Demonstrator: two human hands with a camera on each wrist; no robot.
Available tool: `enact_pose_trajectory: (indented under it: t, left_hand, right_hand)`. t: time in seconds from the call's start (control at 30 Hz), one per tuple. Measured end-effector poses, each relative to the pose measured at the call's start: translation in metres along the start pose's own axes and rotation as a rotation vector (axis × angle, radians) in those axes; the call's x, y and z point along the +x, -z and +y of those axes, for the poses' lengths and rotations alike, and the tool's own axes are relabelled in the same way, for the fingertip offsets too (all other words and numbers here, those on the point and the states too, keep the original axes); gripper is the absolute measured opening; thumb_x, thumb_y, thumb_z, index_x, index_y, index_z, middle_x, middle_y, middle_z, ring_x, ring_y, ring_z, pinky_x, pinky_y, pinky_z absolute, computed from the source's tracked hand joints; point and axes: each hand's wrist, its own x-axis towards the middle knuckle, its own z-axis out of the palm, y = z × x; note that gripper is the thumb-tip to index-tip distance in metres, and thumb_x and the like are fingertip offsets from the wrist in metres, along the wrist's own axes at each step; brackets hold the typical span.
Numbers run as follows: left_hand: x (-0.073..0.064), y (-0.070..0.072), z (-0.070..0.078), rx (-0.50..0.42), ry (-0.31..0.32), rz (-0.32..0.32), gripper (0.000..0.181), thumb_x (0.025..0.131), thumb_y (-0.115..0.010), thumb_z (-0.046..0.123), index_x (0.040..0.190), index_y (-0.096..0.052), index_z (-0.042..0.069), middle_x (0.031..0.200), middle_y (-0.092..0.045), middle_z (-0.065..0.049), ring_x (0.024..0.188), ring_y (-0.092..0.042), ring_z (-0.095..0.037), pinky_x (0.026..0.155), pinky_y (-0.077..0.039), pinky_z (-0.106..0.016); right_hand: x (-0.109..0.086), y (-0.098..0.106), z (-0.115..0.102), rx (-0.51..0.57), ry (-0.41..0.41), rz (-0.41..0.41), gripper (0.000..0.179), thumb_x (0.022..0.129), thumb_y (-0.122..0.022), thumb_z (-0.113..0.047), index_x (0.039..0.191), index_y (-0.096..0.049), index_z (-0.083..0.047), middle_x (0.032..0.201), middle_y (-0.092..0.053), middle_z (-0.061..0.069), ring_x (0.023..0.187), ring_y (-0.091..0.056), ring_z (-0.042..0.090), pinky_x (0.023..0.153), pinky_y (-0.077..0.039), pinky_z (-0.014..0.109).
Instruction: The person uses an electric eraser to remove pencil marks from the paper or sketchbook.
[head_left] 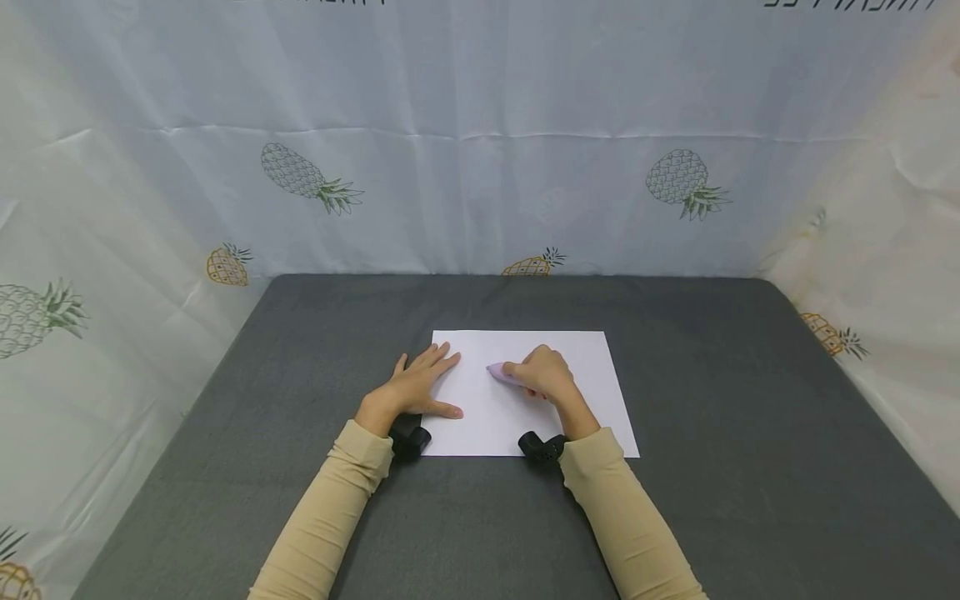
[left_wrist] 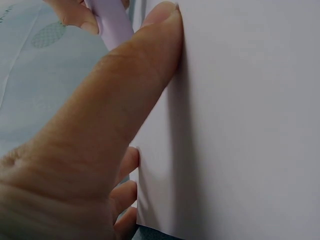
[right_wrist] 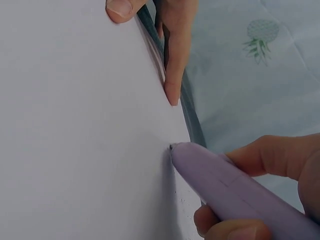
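A white sheet of paper (head_left: 480, 437) lies on the dark grey table. My left hand (head_left: 412, 387) rests on its left side, fingers spread and thumb stretched out across the sheet. In my right hand (head_left: 546, 373) I grip a thick lilac pen-shaped tool (right_wrist: 225, 185), held at a slant with its small dark tip at the paper. The tool's rear part is covered by my fingers in the head view; its exact kind cannot be told. Small dark specks (right_wrist: 182, 207) show on the sheet beside the tool in the right wrist view.
The grey tabletop (head_left: 712, 375) spreads around the sheet on every side. A pale curtain (head_left: 465, 200) with printed pineapples hangs behind the table and along both sides. Black wrist cameras (head_left: 542, 447) sit under both wrists, over the paper's near edge.
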Motion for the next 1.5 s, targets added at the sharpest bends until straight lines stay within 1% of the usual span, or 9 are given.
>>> enact_pose_trajectory:
  t: [0.3, 0.47, 0.7, 0.97, 1.07, 1.17, 1.27, 1.37, 1.5]
  left_hand:
    - [0.000, 0.000, 0.001, 0.001, 0.002, 0.004, 0.099, 0.078, -0.074, 0.051, 0.155, -0.022, 0.017, 0.165, -0.010, -0.009, 0.154, -0.008, -0.032, 0.118, -0.005, -0.068]
    - [0.000, 0.001, 0.000, -0.002, -0.006, -0.002, 0.099, 0.079, -0.074, 0.051, 0.155, -0.021, 0.017, 0.165, -0.009, -0.009, 0.154, -0.008, -0.032, 0.118, -0.004, -0.068]
    - [0.000, 0.000, -0.001, -0.005, -0.002, -0.002, 0.099, 0.079, -0.073, 0.051, 0.155, -0.020, 0.018, 0.166, -0.008, -0.008, 0.154, -0.006, -0.031, 0.119, -0.003, -0.068]
    - [0.000, 0.000, -0.001, -0.006, -0.004, 0.002, 0.100, 0.078, -0.074, 0.051, 0.155, -0.021, 0.017, 0.166, -0.009, -0.009, 0.154, -0.007, -0.032, 0.118, -0.004, -0.068]
    - [0.000, 0.000, -0.001, -0.008, -0.005, 0.000, 0.100, 0.079, -0.074, 0.051, 0.155, -0.020, 0.017, 0.166, -0.009, -0.009, 0.154, -0.007, -0.032, 0.118, -0.003, -0.068]
    - [0.000, 0.001, -0.001, -0.014, -0.008, 0.005, 0.099, 0.079, -0.074, 0.051, 0.155, -0.020, 0.017, 0.166, -0.009, -0.009, 0.154, -0.007, -0.032, 0.118, -0.003, -0.068]
    - [0.000, 0.002, -0.001, -0.019, -0.013, 0.005, 0.099, 0.079, -0.074, 0.050, 0.155, -0.020, 0.017, 0.166, -0.008, -0.009, 0.154, -0.006, -0.032, 0.118, -0.003, -0.068]
    - [-0.001, 0.001, -0.001, -0.023, -0.016, 0.000, 0.100, 0.079, -0.074, 0.050, 0.155, -0.020, 0.016, 0.166, -0.008, -0.009, 0.154, -0.006, -0.032, 0.118, -0.003, -0.068]
    - [-0.001, 0.002, -0.001, -0.026, -0.016, 0.001, 0.099, 0.079, -0.074, 0.050, 0.155, -0.020, 0.017, 0.166, -0.009, -0.009, 0.154, -0.007, -0.032, 0.118, -0.003, -0.068]
  right_hand:
    - [0.001, 0.000, 0.001, -0.009, 0.016, 0.002, 0.051, 0.085, -0.064, -0.041, 0.046, -0.052, -0.011, 0.038, -0.042, -0.003, 0.038, -0.033, 0.009, 0.040, -0.025, 0.022]
    - [-0.001, 0.004, 0.002, -0.003, -0.008, 0.016, 0.051, 0.086, -0.062, -0.040, 0.044, -0.049, -0.012, 0.038, -0.041, -0.003, 0.041, -0.034, 0.009, 0.043, -0.026, 0.021]
    - [0.000, 0.006, 0.004, 0.018, 0.027, -0.010, 0.053, 0.085, -0.064, -0.040, 0.043, -0.047, -0.013, 0.038, -0.040, -0.003, 0.041, -0.033, 0.009, 0.041, -0.027, 0.022]
    - [0.002, 0.005, 0.005, -0.005, 0.040, 0.004, 0.054, 0.086, -0.063, -0.041, 0.042, -0.046, -0.014, 0.037, -0.040, -0.003, 0.042, -0.035, 0.010, 0.042, -0.028, 0.022]
    - [0.003, 0.006, 0.006, 0.017, 0.063, -0.012, 0.054, 0.086, -0.062, -0.041, 0.042, -0.046, -0.015, 0.038, -0.040, -0.004, 0.041, -0.035, 0.009, 0.042, -0.028, 0.022]
    - [0.005, 0.011, 0.011, 0.087, 0.091, -0.028, 0.048, 0.088, -0.060, -0.039, 0.051, -0.051, -0.010, 0.040, -0.040, -0.003, 0.040, -0.032, 0.009, 0.041, -0.027, 0.022]
    - [0.006, 0.018, 0.019, 0.163, 0.139, -0.085, 0.037, 0.092, -0.057, -0.036, 0.074, -0.062, -0.004, 0.046, -0.041, -0.002, 0.041, -0.032, 0.009, 0.041, -0.029, 0.022]
    - [0.007, 0.023, 0.028, 0.199, 0.206, -0.202, 0.033, 0.096, -0.053, -0.033, 0.099, -0.063, -0.002, 0.051, -0.047, -0.002, 0.043, -0.039, 0.009, 0.044, -0.035, 0.022]
    - [0.009, 0.029, 0.036, 0.257, 0.258, -0.381, 0.031, 0.100, -0.047, -0.028, 0.109, -0.052, 0.001, 0.060, -0.059, 0.000, 0.047, -0.051, 0.010, 0.050, -0.046, 0.022]
